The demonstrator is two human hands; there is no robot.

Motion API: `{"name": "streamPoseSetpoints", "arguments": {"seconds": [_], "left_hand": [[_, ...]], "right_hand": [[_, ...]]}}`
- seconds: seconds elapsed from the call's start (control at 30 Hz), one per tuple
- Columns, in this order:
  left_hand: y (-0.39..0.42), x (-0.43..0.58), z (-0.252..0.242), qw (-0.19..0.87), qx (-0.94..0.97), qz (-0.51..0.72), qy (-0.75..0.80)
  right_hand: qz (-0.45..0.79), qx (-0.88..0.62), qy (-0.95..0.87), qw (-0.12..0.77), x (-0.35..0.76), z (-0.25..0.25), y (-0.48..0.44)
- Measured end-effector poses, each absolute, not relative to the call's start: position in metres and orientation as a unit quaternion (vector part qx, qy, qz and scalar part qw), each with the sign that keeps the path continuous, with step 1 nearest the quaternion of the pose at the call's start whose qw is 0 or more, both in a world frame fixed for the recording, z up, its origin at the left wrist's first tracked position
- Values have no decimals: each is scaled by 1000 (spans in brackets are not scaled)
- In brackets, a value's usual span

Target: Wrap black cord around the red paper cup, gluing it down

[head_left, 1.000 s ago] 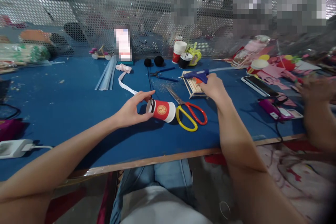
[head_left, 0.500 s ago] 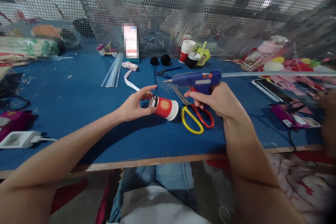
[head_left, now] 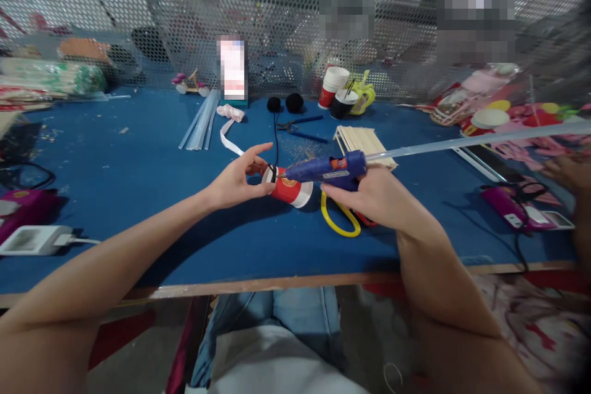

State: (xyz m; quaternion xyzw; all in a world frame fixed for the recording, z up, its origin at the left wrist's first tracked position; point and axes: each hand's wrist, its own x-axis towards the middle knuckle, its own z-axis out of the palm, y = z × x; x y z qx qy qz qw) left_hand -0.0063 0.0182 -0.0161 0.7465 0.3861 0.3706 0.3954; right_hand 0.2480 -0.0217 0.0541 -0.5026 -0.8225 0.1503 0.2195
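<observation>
My left hand (head_left: 241, 180) grips a red and white paper cup (head_left: 300, 194) that lies on its side, its thumb and fingers at the cup's left end. Black yarn (head_left: 276, 141) runs from that end towards two black balls. Wrapped in my right hand (head_left: 376, 194) is a blue glue gun (head_left: 318, 170), with a long clear glue stick (head_left: 429, 146) out of its back. The gun's nozzle is at the cup's left part, by the black yarn; whether it touches cannot be made out. Yellow-handled scissors (head_left: 340, 221) lie partly hidden under my right hand.
Behind lie pliers (head_left: 302, 128), black balls (head_left: 294, 103), white ribbon (head_left: 228, 135), glue sticks (head_left: 201, 123) and a bundle of wooden sticks (head_left: 362, 140). Stacked cups (head_left: 333, 86) stand by the mesh panel (head_left: 286, 24). At right are a purple device (head_left: 512, 209) and another person's hand (head_left: 566, 172).
My right hand has brought the glue gun left and down, its nozzle now over the cup. The wooden sticks and more of the pliers have come into sight. My left hand stays on the cup.
</observation>
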Motion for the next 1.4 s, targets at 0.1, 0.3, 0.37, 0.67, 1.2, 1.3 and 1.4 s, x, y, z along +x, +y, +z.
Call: {"name": "streamPoseSetpoints", "arguments": {"seconds": [0.1, 0.3, 0.37, 0.67, 1.2, 1.3, 1.4], "left_hand": [[18, -6, -16, 397, 744, 373, 387], [18, -7, -18, 401, 747, 376, 375], [19, -7, -19, 400, 748, 377, 372], [20, -8, -21, 394, 757, 376, 359], [24, -10, -25, 391, 776, 382, 313], [24, -10, -24, 393, 775, 381, 315], [23, -10, -23, 395, 776, 384, 307]], "right_hand": [[122, -489, -837, 214, 248, 52, -22], [100, -484, -843, 211, 247, 52, -23], [98, -477, -851, 198, 246, 53, -24], [29, -448, -876, 175, 248, 51, -25], [11, -476, -863, 169, 248, 52, -27], [5, -470, -869, 152, 248, 52, -27], [10, -465, -871, 159, 248, 52, -27]]}}
